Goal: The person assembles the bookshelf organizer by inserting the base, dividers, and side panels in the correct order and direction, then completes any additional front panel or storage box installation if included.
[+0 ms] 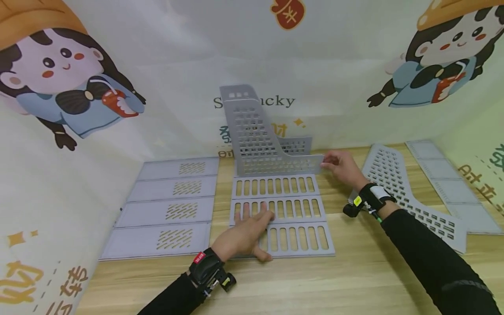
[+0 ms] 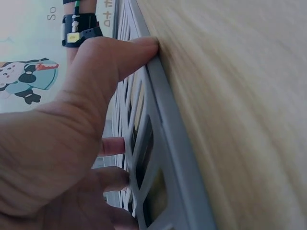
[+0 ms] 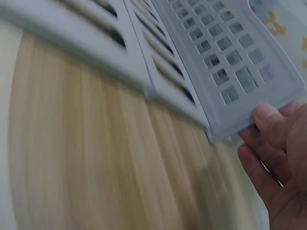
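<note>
A grey slotted panel [image 1: 283, 196] lies flat on the table in three hinged-looking rows. My left hand [image 1: 246, 232] rests on its near left part with the fingers spread; in the left wrist view the thumb [image 2: 144, 45] touches the panel's front edge. At the panel's far end a grey L-shaped perforated panel [image 1: 311, 164] stands upright. My right hand [image 1: 346, 168] pinches its low right end, thumb on the near face, as the right wrist view also shows. Behind it, a second perforated piece [image 1: 295, 144] is partly hidden.
A folded-line grey sheet [image 1: 145, 210] with slanted slots lies to the left. Under and beyond my right forearm lies another L-shaped perforated panel [image 1: 427, 218], and a plain sectioned sheet [image 1: 464, 197] at far right. A printed cloth backdrop [image 1: 177, 109] rises behind the wooden table [image 1: 275, 284].
</note>
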A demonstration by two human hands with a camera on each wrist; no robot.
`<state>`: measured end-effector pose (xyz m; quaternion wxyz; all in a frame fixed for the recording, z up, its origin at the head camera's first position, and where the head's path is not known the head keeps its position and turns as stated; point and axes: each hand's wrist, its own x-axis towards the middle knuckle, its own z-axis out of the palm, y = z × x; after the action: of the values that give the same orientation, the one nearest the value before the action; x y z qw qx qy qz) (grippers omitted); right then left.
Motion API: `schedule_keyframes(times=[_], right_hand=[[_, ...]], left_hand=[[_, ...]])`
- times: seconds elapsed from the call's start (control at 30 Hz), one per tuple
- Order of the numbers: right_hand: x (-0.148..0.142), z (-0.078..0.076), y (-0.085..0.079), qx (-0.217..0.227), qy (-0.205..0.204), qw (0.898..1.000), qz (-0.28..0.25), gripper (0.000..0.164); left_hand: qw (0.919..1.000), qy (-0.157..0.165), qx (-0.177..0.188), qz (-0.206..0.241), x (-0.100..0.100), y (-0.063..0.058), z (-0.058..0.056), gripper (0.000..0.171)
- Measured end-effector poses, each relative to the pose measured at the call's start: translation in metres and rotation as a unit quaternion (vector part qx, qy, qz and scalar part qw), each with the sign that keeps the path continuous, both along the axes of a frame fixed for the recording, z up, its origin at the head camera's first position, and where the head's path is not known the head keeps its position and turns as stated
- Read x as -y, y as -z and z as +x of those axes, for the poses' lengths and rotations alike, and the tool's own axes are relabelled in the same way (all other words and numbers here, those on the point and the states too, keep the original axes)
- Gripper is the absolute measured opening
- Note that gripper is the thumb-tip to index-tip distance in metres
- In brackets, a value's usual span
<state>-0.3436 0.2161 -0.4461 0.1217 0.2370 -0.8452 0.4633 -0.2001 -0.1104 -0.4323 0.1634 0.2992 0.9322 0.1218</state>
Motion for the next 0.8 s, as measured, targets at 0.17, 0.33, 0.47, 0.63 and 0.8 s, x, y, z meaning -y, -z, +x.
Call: schedule_keyframes(times=[0.17, 0.33, 0.47, 0.63, 0.8], right_hand=[[0.012, -0.006, 0.001, -0.004, 0.005, 1.0, 0.012, 0.006], [0.022, -0.013, -0.005, -0.017, 0.011, 1.0, 0.006, 0.008], [0.031, -0.013, -0.005, -0.023, 0.005, 0.999, 0.034, 0.011], [0.024, -0.002, -0.013, 0.014, 0.004, 0.994, 0.108, 0.005], [-0.026, 0.017, -0.031, 0.103, 0.049, 0.981, 0.159, 0.032]], left_hand=[[0.9999, 0.007, -0.007, -0.009, -0.002, 0.0, -0.002, 0.101], [0.9996, 0.01, -0.025, -0.008, 0.002, -0.004, -0.006, 0.1], [0.9999, 0.0, -0.011, 0.003, 0.007, -0.003, -0.005, 0.099], [0.9999, -0.005, 0.002, 0.015, 0.011, 0.0, -0.001, 0.102], [0.9999, -0.007, 0.0, 0.014, 0.009, 0.001, -0.001, 0.102]])
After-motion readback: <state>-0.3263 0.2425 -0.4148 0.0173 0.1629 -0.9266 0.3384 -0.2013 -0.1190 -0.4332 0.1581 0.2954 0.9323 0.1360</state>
